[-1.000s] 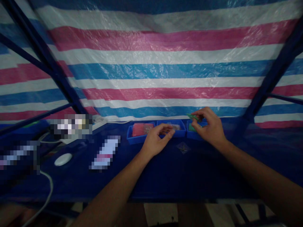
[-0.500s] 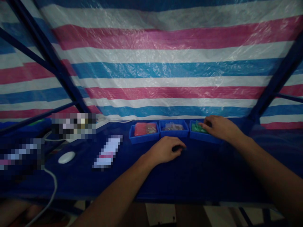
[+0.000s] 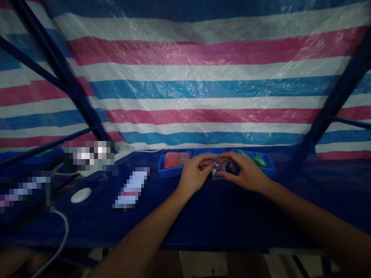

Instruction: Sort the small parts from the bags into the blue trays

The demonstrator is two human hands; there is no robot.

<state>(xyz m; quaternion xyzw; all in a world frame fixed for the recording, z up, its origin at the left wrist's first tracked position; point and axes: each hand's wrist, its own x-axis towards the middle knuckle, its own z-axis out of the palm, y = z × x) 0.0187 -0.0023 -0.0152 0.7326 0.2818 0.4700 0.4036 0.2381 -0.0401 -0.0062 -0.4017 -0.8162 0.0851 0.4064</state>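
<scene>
My left hand (image 3: 196, 173) is closed, its thumb and fingertips pinching the upper edge of a small clear plastic bag (image 3: 218, 172) above the blue table. From the other side my right hand (image 3: 246, 172) curls in, its thumb lying against the bag and its fingers near my left fingertips. What the bag contains is too small to make out. Directly behind my hands stand three blue trays: the left tray (image 3: 169, 172) with pink packets (image 3: 173, 160), a middle tray (image 3: 209, 151) mostly covered by my hands, and the right tray (image 3: 268, 170) with green packets (image 3: 259, 159).
A blurred-out phone (image 3: 131, 188) and a white oval object (image 3: 81, 195) lie at the left. Behind them are a white power strip (image 3: 124, 154) and cables. Blue metal posts (image 3: 330, 100) frame a striped plastic sheet (image 3: 203, 88) at the back.
My right hand has left the right tray and moved left to meet my left hand. My left hand has risen slightly, and the clear bag now shows between both.
</scene>
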